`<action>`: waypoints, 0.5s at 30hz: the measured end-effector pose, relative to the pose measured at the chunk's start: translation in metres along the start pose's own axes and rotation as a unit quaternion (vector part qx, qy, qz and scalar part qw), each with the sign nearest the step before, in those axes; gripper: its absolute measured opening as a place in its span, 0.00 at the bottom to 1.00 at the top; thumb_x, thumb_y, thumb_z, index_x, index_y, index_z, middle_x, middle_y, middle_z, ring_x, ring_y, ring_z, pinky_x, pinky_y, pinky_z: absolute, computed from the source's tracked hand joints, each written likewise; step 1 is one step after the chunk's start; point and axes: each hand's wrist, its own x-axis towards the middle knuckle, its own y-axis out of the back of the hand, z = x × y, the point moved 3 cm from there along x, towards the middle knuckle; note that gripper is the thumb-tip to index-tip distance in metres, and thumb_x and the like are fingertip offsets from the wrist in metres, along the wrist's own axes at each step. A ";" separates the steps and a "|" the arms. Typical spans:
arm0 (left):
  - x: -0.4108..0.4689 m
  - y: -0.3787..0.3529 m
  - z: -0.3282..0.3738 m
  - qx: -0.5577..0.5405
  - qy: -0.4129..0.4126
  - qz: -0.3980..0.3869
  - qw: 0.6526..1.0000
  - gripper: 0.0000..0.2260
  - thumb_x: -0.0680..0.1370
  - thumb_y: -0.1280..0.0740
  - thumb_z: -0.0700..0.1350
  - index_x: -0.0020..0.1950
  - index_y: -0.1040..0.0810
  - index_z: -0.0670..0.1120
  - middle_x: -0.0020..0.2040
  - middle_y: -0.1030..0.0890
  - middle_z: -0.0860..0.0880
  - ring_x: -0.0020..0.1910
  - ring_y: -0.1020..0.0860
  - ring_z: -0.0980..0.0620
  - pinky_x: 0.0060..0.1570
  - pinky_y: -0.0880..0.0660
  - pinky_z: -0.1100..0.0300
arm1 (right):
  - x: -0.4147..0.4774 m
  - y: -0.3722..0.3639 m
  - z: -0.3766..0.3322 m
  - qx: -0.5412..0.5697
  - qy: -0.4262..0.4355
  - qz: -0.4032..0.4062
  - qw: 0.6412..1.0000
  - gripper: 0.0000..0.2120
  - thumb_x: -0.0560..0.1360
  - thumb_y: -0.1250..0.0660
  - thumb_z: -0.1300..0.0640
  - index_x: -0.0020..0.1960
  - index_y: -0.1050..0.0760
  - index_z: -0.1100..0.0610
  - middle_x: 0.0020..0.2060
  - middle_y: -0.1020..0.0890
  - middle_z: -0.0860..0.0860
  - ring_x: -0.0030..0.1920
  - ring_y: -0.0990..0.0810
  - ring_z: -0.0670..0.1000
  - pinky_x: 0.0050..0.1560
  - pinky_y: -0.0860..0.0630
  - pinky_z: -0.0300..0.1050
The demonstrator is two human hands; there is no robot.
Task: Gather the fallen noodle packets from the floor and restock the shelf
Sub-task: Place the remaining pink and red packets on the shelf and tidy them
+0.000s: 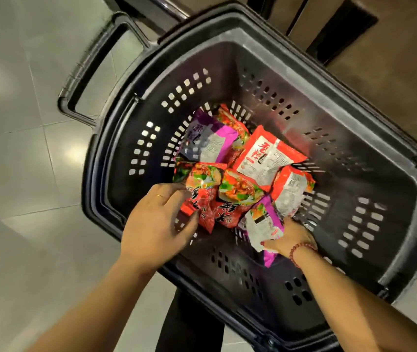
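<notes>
Noodle packets [243, 171] lie in a loose pile on the bottom of a black perforated basket [265, 62], toward its left half; none seen on the floor [24, 123]. Pile: mostly red packets, one purple packet [210, 138] at the far left leaning on the wall, one red-and-white packet [268, 156] with printed back up, resting on the others. Left grip [156, 219], a bare hand with a thin ring [159, 196], reaches in over the near rim; fingers curled round the edge of a red packet [197, 196] at the near left of the pile. Right grip [286, 237], with a bead bracelet [301, 250] at the wrist, holds a purple-and-white packet [260, 222] at the near right; thumb lies on its upper face, the other fingers are hidden beneath. Both held packets touch their neighbours. Basket handle [93, 67] juts out over the pale tiled floor. Picture is slightly motion-blurred.
</notes>
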 end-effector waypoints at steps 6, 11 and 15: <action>0.000 -0.001 0.001 0.000 0.026 -0.012 1.000 0.19 0.74 0.39 0.56 0.55 0.19 0.44 0.55 0.20 0.48 0.56 0.23 0.48 0.43 0.21 0.55 | -0.020 0.014 -0.010 0.040 0.023 0.046 0.998 0.22 0.68 0.24 0.52 0.57 0.25 0.57 0.53 0.19 0.56 0.54 0.21 0.58 0.51 0.23 0.47; 0.002 -0.001 0.004 0.002 0.045 -0.021 0.999 0.17 0.74 0.33 0.52 0.57 0.20 0.44 0.56 0.20 0.47 0.56 0.22 0.47 0.41 0.20 0.53 | -0.063 0.046 -0.008 0.232 0.036 0.084 0.968 0.19 0.66 0.22 0.53 0.54 0.21 0.57 0.47 0.17 0.53 0.48 0.18 0.54 0.52 0.21 0.50; 0.002 -0.002 0.003 -0.006 0.001 -0.030 1.000 0.28 0.71 0.27 0.49 0.69 0.26 0.43 0.67 0.24 0.44 0.64 0.24 0.43 0.53 0.21 0.51 | -0.099 0.077 -0.038 0.483 0.075 -0.091 0.868 0.21 0.64 0.22 0.61 0.56 0.20 0.59 0.47 0.15 0.55 0.48 0.15 0.55 0.53 0.21 0.52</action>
